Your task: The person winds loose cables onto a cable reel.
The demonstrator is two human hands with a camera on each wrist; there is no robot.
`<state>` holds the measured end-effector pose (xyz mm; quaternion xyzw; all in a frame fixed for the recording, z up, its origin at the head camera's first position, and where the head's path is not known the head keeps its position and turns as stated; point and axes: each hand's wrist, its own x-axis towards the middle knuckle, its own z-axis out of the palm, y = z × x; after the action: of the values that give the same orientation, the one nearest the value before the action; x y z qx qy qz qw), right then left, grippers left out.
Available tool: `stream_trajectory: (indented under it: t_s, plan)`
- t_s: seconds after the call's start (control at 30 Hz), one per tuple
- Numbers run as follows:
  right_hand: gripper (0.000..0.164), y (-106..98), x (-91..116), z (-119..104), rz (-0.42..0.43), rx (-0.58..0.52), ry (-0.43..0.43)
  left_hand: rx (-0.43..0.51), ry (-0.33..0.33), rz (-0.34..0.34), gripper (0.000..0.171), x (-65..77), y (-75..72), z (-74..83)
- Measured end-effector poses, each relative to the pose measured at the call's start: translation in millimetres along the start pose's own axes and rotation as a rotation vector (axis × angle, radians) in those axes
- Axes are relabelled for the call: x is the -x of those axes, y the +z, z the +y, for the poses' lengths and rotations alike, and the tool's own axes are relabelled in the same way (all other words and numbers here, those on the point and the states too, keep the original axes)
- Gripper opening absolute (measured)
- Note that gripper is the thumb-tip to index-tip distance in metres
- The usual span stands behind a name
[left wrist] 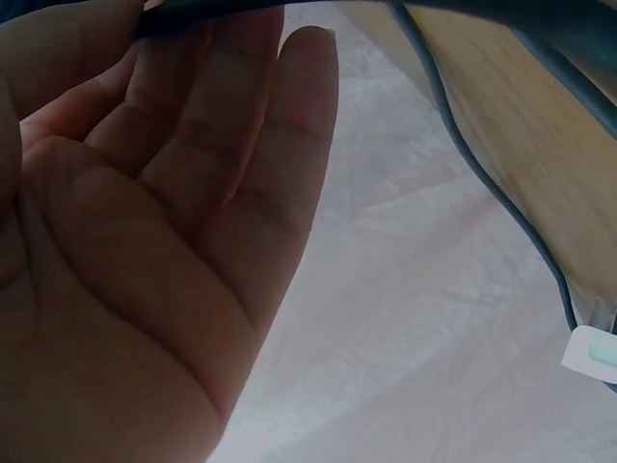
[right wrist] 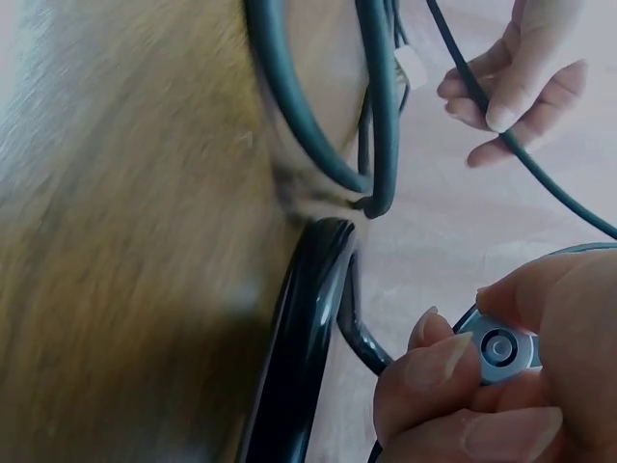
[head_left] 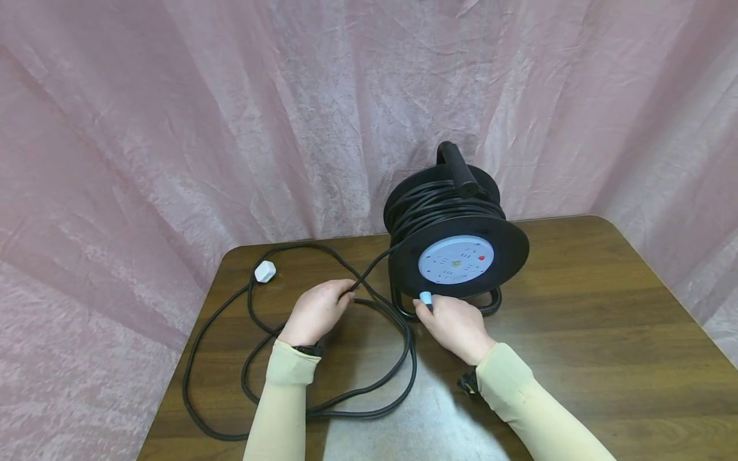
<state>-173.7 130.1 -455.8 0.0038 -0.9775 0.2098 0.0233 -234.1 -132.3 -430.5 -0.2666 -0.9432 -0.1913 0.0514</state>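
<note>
A black cable reel (head_left: 510,250) stands on the table, with a pale blue socket panel (head_left: 444,259) on its front and cable (head_left: 423,208) wound round its drum. With thumb and fingers my left hand (head_left: 316,312) pinches the loose cable (head_left: 377,258) left of the reel; the right wrist view shows the cable crossing those fingers (right wrist: 525,82). My right hand (head_left: 457,326) grips the small light blue winding knob (head_left: 425,298) at the reel's lower front edge. Seen from the right wrist, the knob's round end (right wrist: 498,347) shows between thumb and curled fingers.
Loose cable (head_left: 187,378) lies in wide loops over the left part of the wooden table (head_left: 599,307). A white plug (head_left: 265,271) rests near the back left. The reel has a black tube stand (head_left: 492,304) and a top handle (head_left: 458,169). Pink curtain (head_left: 288,128) hangs behind.
</note>
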Motion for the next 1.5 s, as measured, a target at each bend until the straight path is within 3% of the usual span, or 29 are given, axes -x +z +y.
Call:
stream_trajectory:
  t_s: [0.33,0.63,0.93,1.23,1.5]
  plan:
    - [0.054,-1.6,-2.1,-11.9,0.046,-0.032,-0.026,0.005,-0.006,0.013,0.019,-1.6,-1.6,1.3]
    - [0.051,-5.0,-5.4,-19.2,0.159,-0.010,-0.085,0.012,-0.001,0.029,0.022,-2.9,-3.7,1.3]
    - [0.050,-9.4,-8.3,-27.0,0.239,0.005,-0.152,0.049,-0.027,0.001,0.035,-2.6,-4.6,1.2]
    - [0.050,-18.3,-8.1,-35.6,0.278,0.011,-0.207,0.066,-0.065,-0.046,0.033,-0.5,-5.2,0.4]
    - [0.050,-25.5,-8.3,-43.1,0.329,0.020,-0.250,0.077,-0.059,-0.044,0.031,0.6,-5.2,1.3]
